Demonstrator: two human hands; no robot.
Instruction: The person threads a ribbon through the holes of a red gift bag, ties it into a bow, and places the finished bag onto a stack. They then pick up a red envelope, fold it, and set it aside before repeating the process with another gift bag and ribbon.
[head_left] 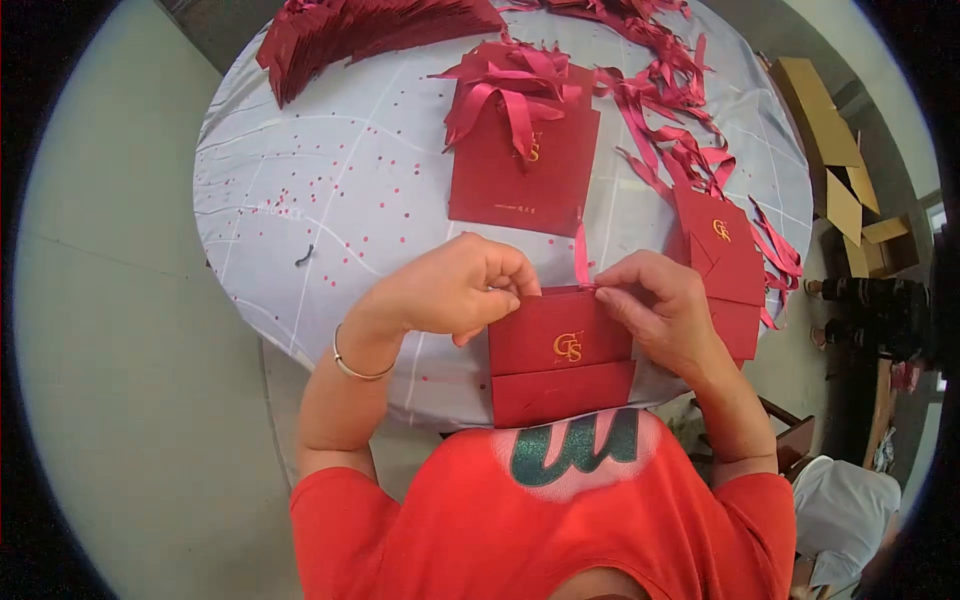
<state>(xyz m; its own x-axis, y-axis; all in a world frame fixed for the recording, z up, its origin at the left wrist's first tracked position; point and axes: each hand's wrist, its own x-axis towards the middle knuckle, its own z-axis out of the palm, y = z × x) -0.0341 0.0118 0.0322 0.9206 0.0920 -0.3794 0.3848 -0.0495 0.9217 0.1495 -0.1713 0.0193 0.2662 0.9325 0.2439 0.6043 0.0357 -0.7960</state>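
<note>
A red paper bag (563, 345) with a gold logo lies at the table's near edge, its opening edge facing away from me. My left hand (462, 290) is at the bag's upper left corner, its fingers curled and pressed together; what they hold, if anything, is hidden. At the upper right of the opening, my right hand (660, 305) pinches a pink ribbon (581, 254) between thumb and forefinger. The ribbon runs up from the bag's edge. Just beyond is a stack of red bags (520, 185) with pink ribbons (515, 95) heaped over its top.
More red bags (722, 250) overlap at the right, beside a long tangle of pink ribbons (680, 150). Folded red bags (370, 35) are fanned along the far edge. Small pink dots and a dark strip (305, 255) lie on the white cloth (260, 180). Cardboard boxes (820, 120) stand on the floor.
</note>
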